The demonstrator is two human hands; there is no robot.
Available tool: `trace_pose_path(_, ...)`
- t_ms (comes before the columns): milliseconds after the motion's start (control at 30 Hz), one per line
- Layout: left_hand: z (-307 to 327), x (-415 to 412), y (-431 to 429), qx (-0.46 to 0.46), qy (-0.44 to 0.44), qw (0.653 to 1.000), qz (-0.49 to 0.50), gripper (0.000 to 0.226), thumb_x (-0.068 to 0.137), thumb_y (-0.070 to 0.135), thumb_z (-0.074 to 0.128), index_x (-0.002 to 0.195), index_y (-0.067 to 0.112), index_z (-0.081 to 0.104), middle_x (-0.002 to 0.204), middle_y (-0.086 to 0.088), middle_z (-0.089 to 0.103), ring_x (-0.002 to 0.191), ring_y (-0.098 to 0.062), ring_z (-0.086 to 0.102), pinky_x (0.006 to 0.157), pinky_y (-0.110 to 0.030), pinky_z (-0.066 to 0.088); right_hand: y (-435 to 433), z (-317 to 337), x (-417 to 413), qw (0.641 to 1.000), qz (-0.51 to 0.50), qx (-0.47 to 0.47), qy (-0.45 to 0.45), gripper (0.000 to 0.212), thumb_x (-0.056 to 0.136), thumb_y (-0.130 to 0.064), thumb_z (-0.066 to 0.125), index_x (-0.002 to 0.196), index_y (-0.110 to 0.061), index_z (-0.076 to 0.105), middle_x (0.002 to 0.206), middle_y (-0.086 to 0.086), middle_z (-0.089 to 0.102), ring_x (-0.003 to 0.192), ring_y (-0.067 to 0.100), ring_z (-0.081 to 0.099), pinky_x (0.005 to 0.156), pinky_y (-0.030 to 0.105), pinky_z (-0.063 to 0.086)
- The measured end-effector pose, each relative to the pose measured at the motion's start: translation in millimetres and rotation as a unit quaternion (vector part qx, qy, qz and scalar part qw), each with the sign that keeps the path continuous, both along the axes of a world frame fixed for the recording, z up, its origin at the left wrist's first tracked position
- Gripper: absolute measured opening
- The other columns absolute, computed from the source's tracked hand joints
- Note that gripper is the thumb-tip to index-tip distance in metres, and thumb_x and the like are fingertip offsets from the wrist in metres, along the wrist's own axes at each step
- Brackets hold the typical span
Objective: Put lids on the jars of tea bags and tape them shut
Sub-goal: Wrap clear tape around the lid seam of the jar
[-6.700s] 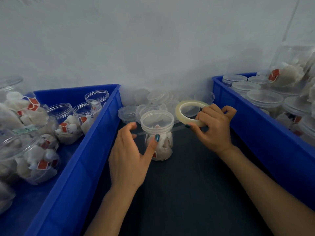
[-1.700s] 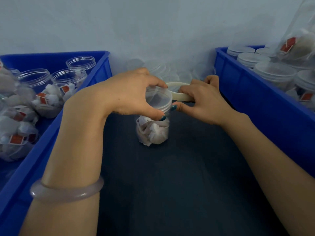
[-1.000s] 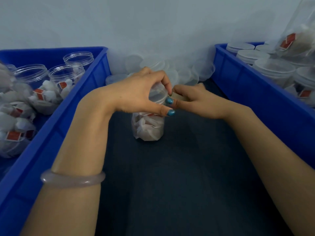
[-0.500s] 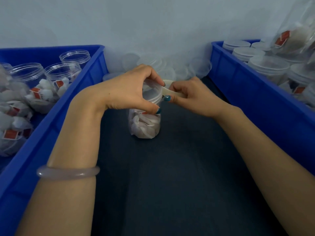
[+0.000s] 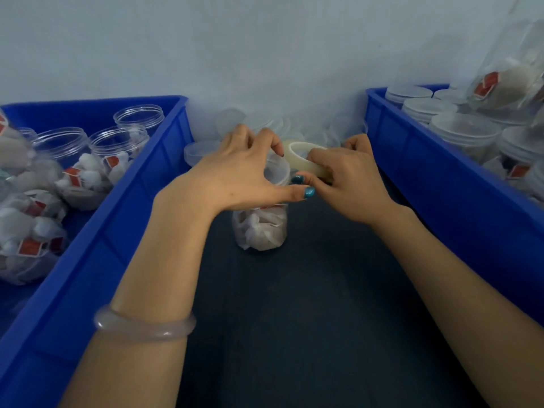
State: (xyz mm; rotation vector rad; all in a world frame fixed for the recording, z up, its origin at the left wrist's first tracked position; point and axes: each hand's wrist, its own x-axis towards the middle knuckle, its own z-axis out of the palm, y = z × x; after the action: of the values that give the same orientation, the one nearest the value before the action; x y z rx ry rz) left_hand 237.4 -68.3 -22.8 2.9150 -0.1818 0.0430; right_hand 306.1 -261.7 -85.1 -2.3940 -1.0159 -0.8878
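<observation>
Two hands: your left hand (image 5: 235, 178) curled its fingers round one lidded jar (image 5: 260, 231); your right hand (image 5: 350, 187) pinched one tape roll (image 5: 297, 151).
Two bins: left bin (image 5: 97, 254), right bin (image 5: 441, 184), both blue.
Counter (image 5: 294, 319): dark, against a pale wall (image 5: 265, 54).

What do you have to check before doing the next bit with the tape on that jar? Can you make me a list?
1. Lid sitting on the jar: ok, it covers the mouth.
2. Jar standing upright on the dark table: ok.
3. Left hand steadying the top: ok, its fingers and thumb curl round the lid.
4. Right hand holding the tape roll: ok, it grips the roll right beside the lid.
5. Tape end stuck to the lid's edge: cannot tell, the tape is clear and fingers hide that spot.
6. Tape all the way round: cannot tell, the far side is hidden.
</observation>
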Motion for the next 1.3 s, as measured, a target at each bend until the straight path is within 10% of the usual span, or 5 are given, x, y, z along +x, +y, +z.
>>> trace_pose_path(200, 11, -6, -2, 0.136, -0.052, 0.987, 0.066, 0.107, 0.055, 0.096, 0.04, 0.133, 0.023, 0.048, 0.131, 0.0, 0.049, 0.108, -0.023, 0.058, 0.076, -0.038, 0.045, -5, 5, 1, 0.999, 0.018, -0.035, -0.01, 0.051, 0.1, -0.058, 0.025, 0.081, -0.018, 0.05, 0.065, -0.003, 0.05, 0.059, 0.019, 0.04, 0.077, 0.035, 0.019)
trace_pose_path(467, 17, -11, -1, 0.01, -0.024, 0.999, -0.022, 0.101, 0.068, 0.059, 0.082, 0.145, 0.023, 0.028, 0.135, 0.002, 0.053, 0.113, -0.018, 0.058, 0.093, -0.04, 0.052, -3, 9, 1, 0.997, -0.016, -0.065, -0.032, 0.054, 0.098, -0.062, 0.03, 0.077, -0.018, 0.052, 0.064, -0.004, 0.047, 0.061, 0.017, 0.04, 0.078, 0.035, 0.02)
trace_pose_path(833, 15, -11, 10, -0.067, 0.007, 0.994, -0.085, 0.085, 0.068, 0.043, 0.088, 0.135, 0.032, 0.037, 0.134, 0.016, 0.046, 0.12, -0.007, 0.049, 0.099, -0.027, 0.047, -1, 11, 0, 0.997, -0.003, -0.03, -0.067, 0.063, 0.092, -0.07, 0.04, 0.06, -0.017, 0.052, 0.056, -0.009, 0.046, 0.058, 0.015, 0.039, 0.074, 0.034, 0.015)
trace_pose_path(1167, 14, -9, -3, 0.131, -0.043, 0.988, 0.075, 0.121, 0.051, 0.105, 0.018, 0.134, 0.023, 0.052, 0.135, -0.001, 0.05, 0.117, -0.023, 0.055, 0.078, -0.039, 0.047, -4, 8, 1, 0.998, -0.014, -0.024, -0.059, 0.047, 0.093, -0.052, 0.043, 0.061, -0.018, 0.051, 0.058, -0.007, 0.05, 0.062, 0.017, 0.044, 0.077, 0.035, 0.017)
trace_pose_path(1300, 18, -10, 1, 0.129, -0.055, 0.989, 0.051, 0.106, 0.053, 0.103, 0.025, 0.12, 0.028, 0.061, 0.119, 0.006, 0.057, 0.1, -0.016, 0.059, 0.078, -0.039, 0.053, -6, 12, 1, 0.997, -0.002, -0.043, -0.058, 0.062, 0.095, -0.067, 0.034, 0.064, -0.017, 0.054, 0.061, -0.008, 0.052, 0.065, 0.014, 0.044, 0.077, 0.035, 0.016)
